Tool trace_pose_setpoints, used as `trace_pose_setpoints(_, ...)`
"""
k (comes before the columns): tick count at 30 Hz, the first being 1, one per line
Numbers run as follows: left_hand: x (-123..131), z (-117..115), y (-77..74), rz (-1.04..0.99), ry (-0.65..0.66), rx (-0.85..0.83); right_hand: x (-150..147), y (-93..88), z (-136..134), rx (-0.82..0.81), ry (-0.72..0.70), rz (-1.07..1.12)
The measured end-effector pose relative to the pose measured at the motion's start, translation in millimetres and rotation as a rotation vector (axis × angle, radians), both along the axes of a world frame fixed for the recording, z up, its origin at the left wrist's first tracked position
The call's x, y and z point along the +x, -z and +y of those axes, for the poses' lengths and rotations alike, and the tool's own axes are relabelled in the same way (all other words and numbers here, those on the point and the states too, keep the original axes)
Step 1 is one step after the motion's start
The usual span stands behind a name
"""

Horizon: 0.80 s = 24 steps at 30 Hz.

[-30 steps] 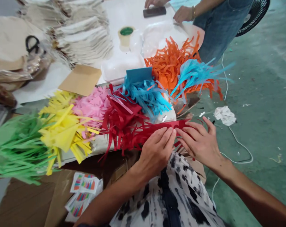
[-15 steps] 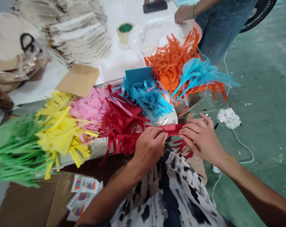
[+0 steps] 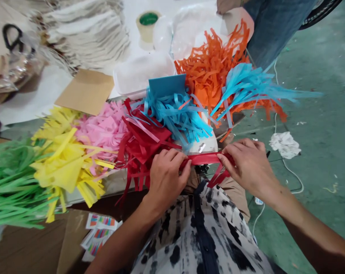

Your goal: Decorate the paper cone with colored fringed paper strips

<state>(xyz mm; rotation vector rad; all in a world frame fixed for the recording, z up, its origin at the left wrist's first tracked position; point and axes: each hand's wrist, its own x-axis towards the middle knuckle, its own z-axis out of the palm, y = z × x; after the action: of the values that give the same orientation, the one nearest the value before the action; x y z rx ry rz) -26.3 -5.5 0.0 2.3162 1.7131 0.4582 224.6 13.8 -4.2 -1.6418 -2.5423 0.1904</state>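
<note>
- Head view, the person's left hand (image 3: 168, 177): its fingers (image 3: 172, 158) curl down over the left end of the red fringed paper strip (image 3: 206, 159), closed on it and pinching it against the thumb.
- Right hand (image 3: 246, 169): its fingers (image 3: 229, 152) lie close together on the strip's right end and grip it, so the strip spans the gap between the hands.
- The strip's red fringe (image 3: 218, 177) hangs below its right half, over the person's black-and-white patterned clothing (image 3: 201, 232).
- Just beyond the strip, a heap of red paper fringes (image 3: 144, 152) touches the left hand; a blue heap (image 3: 178, 118) lies behind it, with a teal card (image 3: 166, 85) standing at its far edge.
- Farther from the strip are orange fringes (image 3: 209, 72), topped by more blue strands (image 3: 246, 85).
- Left of the strip lie pink (image 3: 101, 129), yellow (image 3: 66, 160) and green (image 3: 12, 186) fringes, in that order outward.
- Below and left of the strip, printed cards (image 3: 99, 236) lie on brown cardboard (image 3: 32, 247).
- Well beyond the strip, on the table (image 3: 18, 110), are a white foam tray (image 3: 144, 72), a kraft card (image 3: 85, 91) and a tape roll (image 3: 147, 23).
- Right of the strip, crumpled white paper (image 3: 285, 144) lies on the green floor (image 3: 326, 95).
- Far beyond it, a co-worker's hand (image 3: 228, 5) shows above a denim-clad leg (image 3: 275, 30).
</note>
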Motion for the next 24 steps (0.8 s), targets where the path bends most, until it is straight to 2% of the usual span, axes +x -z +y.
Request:
trace_pose_setpoints(7, 3.9, 4.9, 6.3, 0.104, -0.002, 0.081, -6.6, -2.6, -1.5, 0.042, 0.02, -0.083)
trace_pose_setpoints(10, 8.5, 4.7, 6.4, 0.128, -0.005, 0.184, -12.0, -1.4, -3.4, 0.06, 0.03, -0.106)
trace_pose_setpoints(13, 13.0, 4.4, 4.9, 0.089, 0.202, 0.346, -7.5, 0.1, -2.8, 0.068, 0.038, -0.074)
trace_pose_setpoints(15, 14.8, 4.4, 4.0, 0.098, 0.376, 0.37, 5.9, -2.9, -2.6, 0.09, 0.037, -0.059)
trace_pose_setpoints(16, 15.3, 4.4, 3.8, 0.118, 0.423, 0.356, 15.2, -6.4, -3.5, 0.109, 0.041, -0.067)
trace_pose_setpoints(19, 16.4, 3.5, 4.9, 0.176, 0.443, 0.354, 40.6, -23.3, -13.7, 0.23, 0.133, -0.124)
trace_pose_setpoints(21, 18.1, 1.9, 6.0, 0.192, 0.454, 0.405, 43.8, -33.7, -26.2, 0.332, 0.193, -0.1)
trace_pose_setpoints(23, 21.2, -0.2, 6.2, 0.207, 0.47, 0.425, 31.8, -35.9, -39.3, 0.376, 0.119, -0.003)
trace_pose_setpoints(24, 22.8, -1.5, 5.9, 0.216, 0.471, 0.416, 21.9, -32.8, -44.6, 0.359, 0.026, 0.048)
